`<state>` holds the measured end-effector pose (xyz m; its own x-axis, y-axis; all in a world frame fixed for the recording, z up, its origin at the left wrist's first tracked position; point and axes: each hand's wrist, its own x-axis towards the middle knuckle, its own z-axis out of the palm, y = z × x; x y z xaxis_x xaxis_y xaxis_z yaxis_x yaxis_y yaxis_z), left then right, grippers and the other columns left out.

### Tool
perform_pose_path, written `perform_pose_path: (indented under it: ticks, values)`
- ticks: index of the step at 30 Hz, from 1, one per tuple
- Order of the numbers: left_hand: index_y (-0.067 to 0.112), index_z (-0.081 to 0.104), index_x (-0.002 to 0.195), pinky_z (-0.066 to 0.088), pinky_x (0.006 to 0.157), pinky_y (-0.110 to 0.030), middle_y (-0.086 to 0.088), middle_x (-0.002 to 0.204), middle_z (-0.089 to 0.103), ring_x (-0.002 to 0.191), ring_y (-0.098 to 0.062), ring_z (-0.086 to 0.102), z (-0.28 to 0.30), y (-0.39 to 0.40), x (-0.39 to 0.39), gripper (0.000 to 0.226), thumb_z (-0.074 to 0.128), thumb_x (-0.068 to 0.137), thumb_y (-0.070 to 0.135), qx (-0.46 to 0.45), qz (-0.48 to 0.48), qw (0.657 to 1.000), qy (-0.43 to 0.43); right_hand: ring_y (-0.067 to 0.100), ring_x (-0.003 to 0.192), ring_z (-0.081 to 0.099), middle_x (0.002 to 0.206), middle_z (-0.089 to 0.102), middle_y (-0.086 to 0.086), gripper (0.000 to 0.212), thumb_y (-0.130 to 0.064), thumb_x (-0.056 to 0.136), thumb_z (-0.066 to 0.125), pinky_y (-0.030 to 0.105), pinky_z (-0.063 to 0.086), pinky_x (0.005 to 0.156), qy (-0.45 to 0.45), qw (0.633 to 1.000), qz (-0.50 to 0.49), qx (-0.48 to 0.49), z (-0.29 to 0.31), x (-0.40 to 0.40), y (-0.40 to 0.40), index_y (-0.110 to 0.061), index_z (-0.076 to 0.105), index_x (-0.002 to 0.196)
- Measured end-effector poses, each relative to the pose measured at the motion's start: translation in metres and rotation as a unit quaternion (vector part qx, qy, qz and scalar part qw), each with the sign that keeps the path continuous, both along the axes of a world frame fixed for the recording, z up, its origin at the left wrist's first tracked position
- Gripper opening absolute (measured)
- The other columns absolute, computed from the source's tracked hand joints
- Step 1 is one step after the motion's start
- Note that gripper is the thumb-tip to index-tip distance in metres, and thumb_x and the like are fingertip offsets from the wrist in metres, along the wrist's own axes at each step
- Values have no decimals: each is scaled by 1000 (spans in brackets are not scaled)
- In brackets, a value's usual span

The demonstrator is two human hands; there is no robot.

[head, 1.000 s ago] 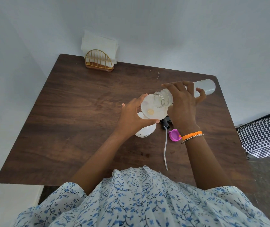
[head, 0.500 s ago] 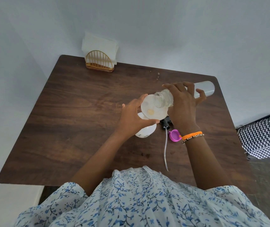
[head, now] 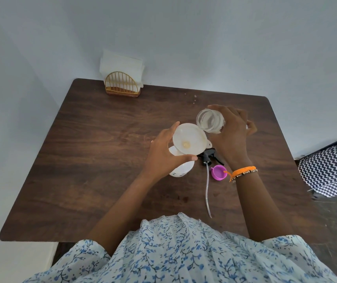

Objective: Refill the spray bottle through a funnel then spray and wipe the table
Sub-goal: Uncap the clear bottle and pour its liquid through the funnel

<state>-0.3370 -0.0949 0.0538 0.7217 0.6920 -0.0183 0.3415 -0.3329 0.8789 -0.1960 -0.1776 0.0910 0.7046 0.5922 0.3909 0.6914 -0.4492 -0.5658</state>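
Note:
A white funnel (head: 189, 139) sits in the neck of the white spray bottle (head: 181, 169), which stands near the middle of the brown table (head: 94, 152). My left hand (head: 161, 158) curls around the funnel's rim from the left. My right hand (head: 232, 135) grips a clear refill bottle (head: 210, 120), now turned nearly upright with its open mouth facing me, just right of and behind the funnel. The black spray head (head: 207, 158) with its clear tube (head: 208, 193) lies on the table to the right of the spray bottle.
A pink cap (head: 218, 172) lies beside the spray head. A gold napkin holder (head: 122, 86) with white napkins stands at the table's far edge by the wall. A black-and-white zigzag item (head: 331, 170) sits off the table's right side.
My right hand has lifted the clear bottle off the funnel and swung it up and back from a tilted pouring pose to nearly upright. My left hand stays on the funnel.

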Motion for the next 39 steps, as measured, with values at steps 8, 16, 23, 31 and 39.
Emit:
perform_pose_path:
  ticks: [8,16,23,31,39]
  values:
    - [33,21,145,36,105,-39,9,140,44,120,-6,43,8,2,3,84,69,76,45,-49,12,998,-27,18,103,53,92,62,-19,54,-21,53,69,47,49,86,158,986,-9,51,12,14,-5,-30,60,106]
    - [34,38,137,38,101,-31,17,133,46,123,-3,42,29,15,19,60,65,83,39,10,17,997,-75,15,80,57,90,64,1,43,-2,60,75,15,42,63,227,966,16,121,33,29,-3,-17,59,97]
    - [25,44,134,28,85,7,19,124,48,107,18,43,62,24,60,67,76,75,26,62,-59,990,-115,-2,84,61,99,64,-6,56,-7,65,80,15,49,71,236,948,26,213,60,37,4,-10,55,114]
    - [26,45,132,45,85,-10,16,119,55,104,1,55,92,30,101,68,78,73,19,55,-95,982,-154,9,95,61,109,62,-1,64,-23,66,83,26,54,78,245,932,27,267,79,41,26,-18,46,117]
    - [15,52,125,48,75,-7,8,114,59,92,-2,59,88,40,110,61,79,71,18,23,-34,985,-165,7,96,62,111,62,-6,42,-23,77,74,15,51,74,297,911,53,282,70,44,25,-19,53,113]
